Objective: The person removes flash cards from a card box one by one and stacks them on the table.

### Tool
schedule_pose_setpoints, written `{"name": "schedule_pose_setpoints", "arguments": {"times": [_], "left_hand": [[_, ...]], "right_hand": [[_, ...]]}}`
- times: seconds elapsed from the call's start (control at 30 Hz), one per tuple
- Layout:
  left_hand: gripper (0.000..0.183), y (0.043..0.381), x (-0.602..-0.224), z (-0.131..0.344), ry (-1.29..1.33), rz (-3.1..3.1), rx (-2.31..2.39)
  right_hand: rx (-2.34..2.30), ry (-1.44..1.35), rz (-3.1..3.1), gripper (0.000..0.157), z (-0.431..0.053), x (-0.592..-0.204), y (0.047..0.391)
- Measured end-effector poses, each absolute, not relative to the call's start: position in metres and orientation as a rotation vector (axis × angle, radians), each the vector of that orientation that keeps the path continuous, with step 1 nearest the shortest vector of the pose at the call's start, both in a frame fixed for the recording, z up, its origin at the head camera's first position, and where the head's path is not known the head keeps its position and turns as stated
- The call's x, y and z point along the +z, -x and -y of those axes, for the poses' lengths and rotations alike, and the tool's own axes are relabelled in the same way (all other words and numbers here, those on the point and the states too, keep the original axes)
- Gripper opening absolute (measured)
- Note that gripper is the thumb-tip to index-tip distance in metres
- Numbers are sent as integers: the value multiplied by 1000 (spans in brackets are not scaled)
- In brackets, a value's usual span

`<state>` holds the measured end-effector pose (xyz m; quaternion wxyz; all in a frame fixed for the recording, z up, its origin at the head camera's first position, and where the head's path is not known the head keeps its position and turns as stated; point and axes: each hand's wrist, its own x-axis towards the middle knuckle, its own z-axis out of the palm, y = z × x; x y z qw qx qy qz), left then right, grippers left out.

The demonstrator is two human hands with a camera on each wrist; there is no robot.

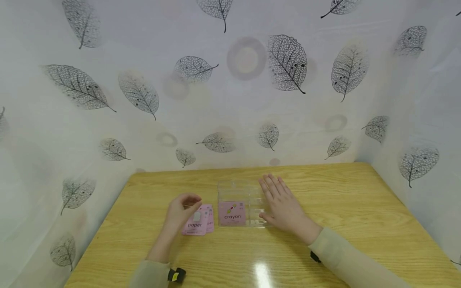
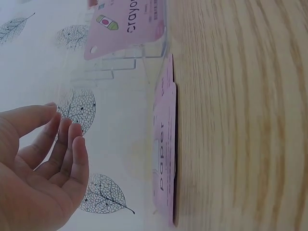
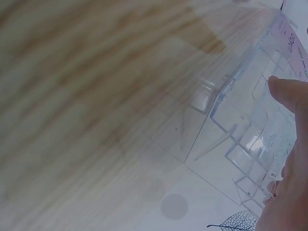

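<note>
A clear plastic stepped holder [image 1: 234, 195] stands on the table between the hands. A pink card reading "crayon" [image 1: 232, 218] is upright in its left part. My right hand [image 1: 284, 206] lies along the holder's right side, fingers stretched out and thumb at its front, as the holder [image 3: 240, 144] also shows in the right wrist view. Left of the holder, several pink cards reading "paper" [image 1: 194, 230] lie overlapping on the table. Over them hovers my left hand [image 1: 180, 212], its fingers loosely bent and thumb near the fingertips, with nothing held in the left wrist view.
The wood-grain table [image 1: 144, 248] meets a white curtain [image 1: 230, 104] with dark leaf prints at the back and sides. Black bands [image 1: 176, 275] sit by both sleeves.
</note>
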<state>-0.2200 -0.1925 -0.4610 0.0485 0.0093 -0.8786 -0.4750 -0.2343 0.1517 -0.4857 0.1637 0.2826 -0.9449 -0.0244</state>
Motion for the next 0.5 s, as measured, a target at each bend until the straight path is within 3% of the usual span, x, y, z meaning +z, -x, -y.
{"name": "schedule_pose_setpoints", "arguments": {"times": [0.5], "left_hand": [[13, 222, -464, 177, 79, 2673, -1444]], "right_hand": [[-48, -812, 2689, 111, -151, -484, 232]]}}
